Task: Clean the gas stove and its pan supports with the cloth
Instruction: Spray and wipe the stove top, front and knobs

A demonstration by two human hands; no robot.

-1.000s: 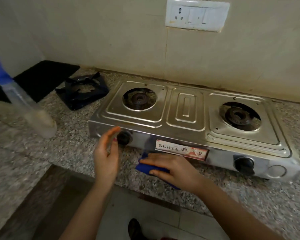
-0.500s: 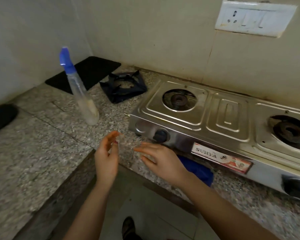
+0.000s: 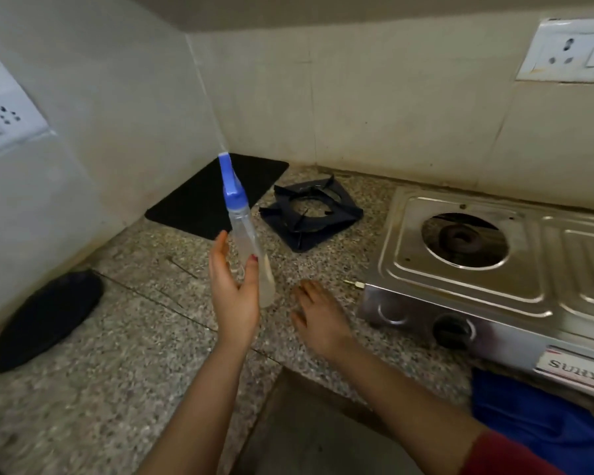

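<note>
With the steel gas stove bare at the right of the granite counter, black pan supports near its back edge and blue cloth unheld at the front edge, the wide-open left hand brackets a clear blue-capped spray bottle, right hand flat and empty: probably spraying comes next, needing a closed grasp.

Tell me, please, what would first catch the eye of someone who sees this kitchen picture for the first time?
A clear spray bottle with a blue cap stands mid-picture on the granite counter, the open left hand close beside it. On the right, the steel gas stove shows a bare burner; its dark pan supports lie on the counter to its left. A blue cloth lies by the stove's front edge.
</note>
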